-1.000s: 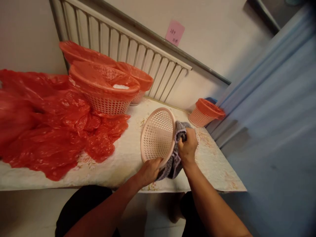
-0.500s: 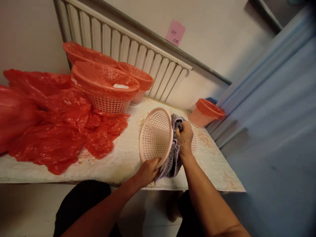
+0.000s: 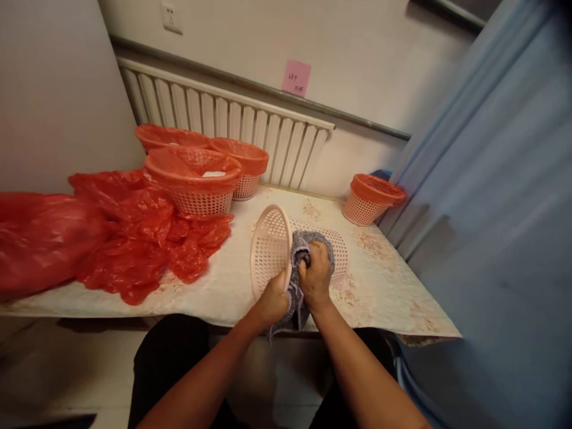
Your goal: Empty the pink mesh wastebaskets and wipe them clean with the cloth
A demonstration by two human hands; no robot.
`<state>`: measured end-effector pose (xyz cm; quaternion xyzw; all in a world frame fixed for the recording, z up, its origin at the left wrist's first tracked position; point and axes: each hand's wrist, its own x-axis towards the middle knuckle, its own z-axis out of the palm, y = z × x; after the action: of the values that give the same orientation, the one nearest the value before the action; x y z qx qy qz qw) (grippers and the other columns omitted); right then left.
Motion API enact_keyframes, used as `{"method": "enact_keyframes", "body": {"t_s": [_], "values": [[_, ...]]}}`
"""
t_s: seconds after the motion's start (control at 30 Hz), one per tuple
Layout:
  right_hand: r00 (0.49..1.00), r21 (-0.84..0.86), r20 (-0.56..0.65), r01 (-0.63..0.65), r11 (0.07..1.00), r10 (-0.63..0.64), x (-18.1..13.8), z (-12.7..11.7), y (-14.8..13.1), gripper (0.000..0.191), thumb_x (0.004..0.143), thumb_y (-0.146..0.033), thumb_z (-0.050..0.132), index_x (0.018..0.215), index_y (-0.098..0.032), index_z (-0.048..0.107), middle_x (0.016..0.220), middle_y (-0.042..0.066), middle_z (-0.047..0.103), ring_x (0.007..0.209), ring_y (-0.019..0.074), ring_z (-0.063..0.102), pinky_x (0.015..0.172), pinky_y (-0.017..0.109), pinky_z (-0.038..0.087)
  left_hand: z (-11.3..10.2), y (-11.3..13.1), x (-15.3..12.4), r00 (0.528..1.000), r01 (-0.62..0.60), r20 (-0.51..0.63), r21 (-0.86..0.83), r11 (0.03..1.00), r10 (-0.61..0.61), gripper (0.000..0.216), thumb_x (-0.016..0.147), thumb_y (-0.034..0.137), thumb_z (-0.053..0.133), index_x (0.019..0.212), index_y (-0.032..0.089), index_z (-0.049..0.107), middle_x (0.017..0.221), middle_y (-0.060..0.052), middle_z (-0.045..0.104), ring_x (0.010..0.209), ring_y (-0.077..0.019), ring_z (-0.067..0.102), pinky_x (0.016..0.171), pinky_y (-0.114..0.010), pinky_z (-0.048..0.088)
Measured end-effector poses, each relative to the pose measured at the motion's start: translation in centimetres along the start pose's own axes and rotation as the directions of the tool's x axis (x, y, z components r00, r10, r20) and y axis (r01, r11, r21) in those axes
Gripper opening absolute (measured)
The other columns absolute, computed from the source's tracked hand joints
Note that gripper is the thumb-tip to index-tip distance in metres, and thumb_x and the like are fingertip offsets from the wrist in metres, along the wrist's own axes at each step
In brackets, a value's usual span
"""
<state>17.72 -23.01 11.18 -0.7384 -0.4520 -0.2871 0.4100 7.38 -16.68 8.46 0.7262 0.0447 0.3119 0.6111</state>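
Observation:
A pale pink perforated plastic basket (image 3: 269, 247) lies on its side on the table, its mouth turned to the left. My left hand (image 3: 273, 304) grips the near edge of its rim. Bunched in my right hand (image 3: 316, 271) is a grey cloth (image 3: 292, 310) with lilac edging, pressed against the outside of the basket just behind the rim. Part of the cloth hangs down by my left hand near the table's front edge. My fingers hide part of the basket wall.
Red plastic bags (image 3: 134, 232) are heaped on the table's left side. Behind them stand several red-lined baskets (image 3: 201, 199), one with something white inside. Another red-lined basket (image 3: 366, 202) stands by the blue curtain (image 3: 482, 208). A radiator (image 3: 250, 122) runs along the wall.
My right hand has moved the cloth down and left along the basket's outside. The basket's perforated side and base now show more. My view has tilted and shifted.

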Motion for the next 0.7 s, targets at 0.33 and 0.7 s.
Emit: {"method": "enact_keyframes", "body": {"t_s": [0.33, 0.7], "values": [[0.989, -0.161, 0.059, -0.125, 0.979, 0.136, 0.8, -2.3, 6.7, 0.026, 0.080, -0.018, 0.044, 0.101, -0.019, 0.058, 0.100, 0.008, 0.055, 0.094, 0.0221, 0.050, 0.082, 0.033, 0.042, 0.8, -0.7, -3.7, 0.994, 0.102, 0.028, 0.144, 0.984, -0.108, 0.036, 0.085, 0.020, 0.047, 0.117, 0.014, 0.062, 0.116, -0.009, 0.069, 0.111, -0.0223, 0.061, 0.104, -0.037, 0.042], [0.929, -0.109, -0.173, -0.349, 0.931, 0.328, -3.1, -3.9, 9.3, 0.016, 0.080, -0.020, 0.042, 0.088, -0.018, 0.056, 0.092, 0.010, 0.052, 0.093, 0.0255, 0.048, 0.084, 0.039, 0.042, 1.4, -2.2, -4.7, 0.996, 0.077, 0.037, 0.176, 0.981, -0.085, 0.040, 0.080, 0.019, 0.050, 0.117, 0.015, 0.064, 0.117, -0.007, 0.069, 0.116, -0.0236, 0.059, 0.109, -0.044, 0.039]]}}
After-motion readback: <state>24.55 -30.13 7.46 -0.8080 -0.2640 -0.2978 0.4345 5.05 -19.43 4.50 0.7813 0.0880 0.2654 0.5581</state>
